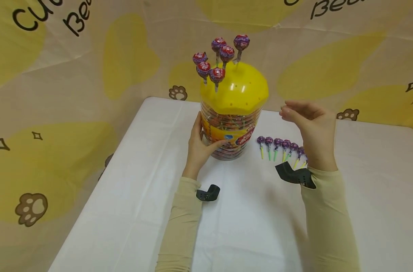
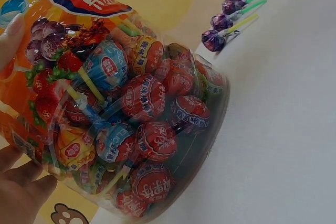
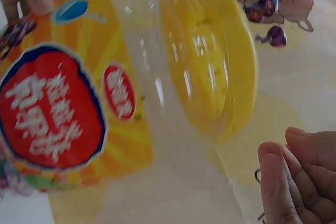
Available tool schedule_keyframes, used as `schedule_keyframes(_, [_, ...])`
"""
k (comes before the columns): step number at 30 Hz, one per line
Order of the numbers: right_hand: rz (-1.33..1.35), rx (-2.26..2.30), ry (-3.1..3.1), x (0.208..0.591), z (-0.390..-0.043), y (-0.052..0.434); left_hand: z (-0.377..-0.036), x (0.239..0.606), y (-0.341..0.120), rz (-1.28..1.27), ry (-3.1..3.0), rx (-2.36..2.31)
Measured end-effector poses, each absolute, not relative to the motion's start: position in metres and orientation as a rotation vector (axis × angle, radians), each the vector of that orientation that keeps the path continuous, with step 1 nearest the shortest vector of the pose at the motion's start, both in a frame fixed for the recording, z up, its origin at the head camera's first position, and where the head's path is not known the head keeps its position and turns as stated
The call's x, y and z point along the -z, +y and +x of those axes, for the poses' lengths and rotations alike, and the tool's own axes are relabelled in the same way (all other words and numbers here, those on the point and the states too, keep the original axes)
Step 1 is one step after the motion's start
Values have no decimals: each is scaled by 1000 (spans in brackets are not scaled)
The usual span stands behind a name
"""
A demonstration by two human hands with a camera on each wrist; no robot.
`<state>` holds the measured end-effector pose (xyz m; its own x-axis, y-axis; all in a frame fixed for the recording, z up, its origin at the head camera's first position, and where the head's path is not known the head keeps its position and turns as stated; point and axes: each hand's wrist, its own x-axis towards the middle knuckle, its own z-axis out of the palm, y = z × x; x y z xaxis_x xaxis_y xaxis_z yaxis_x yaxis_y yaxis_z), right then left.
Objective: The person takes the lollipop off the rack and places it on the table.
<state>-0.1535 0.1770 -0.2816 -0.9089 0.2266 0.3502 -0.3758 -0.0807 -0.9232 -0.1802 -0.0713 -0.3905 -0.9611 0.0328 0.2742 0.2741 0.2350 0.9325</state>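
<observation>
A clear plastic jar (image 1: 233,130) full of wrapped lollipops stands on the white table, topped by a yellow lid (image 1: 250,88) with small holes. Several red and purple lollipops (image 1: 217,74) stick up from the lid's left and back. My left hand (image 1: 201,149) grips the jar's left side, thumb across the front label; the fingers behind are partly hidden. Raised to the right of the jar, my right hand (image 1: 312,128) has its thumb and fingers loosely bent with nothing between them. In the right wrist view its fingertips (image 3: 271,153) are apart from the lid.
Several purple-wrapped lollipops (image 1: 277,142) with yellow and green sticks lie in a row right of the jar, partly behind my right wrist. A printed cloth (image 1: 124,56) hangs beyond the table (image 1: 131,181). Black wrist mounts (image 1: 208,193) sit on both sleeves.
</observation>
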Motion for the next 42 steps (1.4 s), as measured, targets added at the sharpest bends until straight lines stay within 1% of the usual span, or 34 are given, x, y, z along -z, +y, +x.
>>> schedule_keyframes(14, [316, -2062, -1735, 251, -172, 134, -180, 392, -70, -253, -2314, 1814])
schedule_keyframes(28, [233, -1959, -1772, 238, -190, 112, -180, 391, -70, -272, -2309, 1805])
schedule_keyframes(42, [250, -1811, -1825, 228, -211, 89, -180, 391, -71, -276, -2316, 1798])
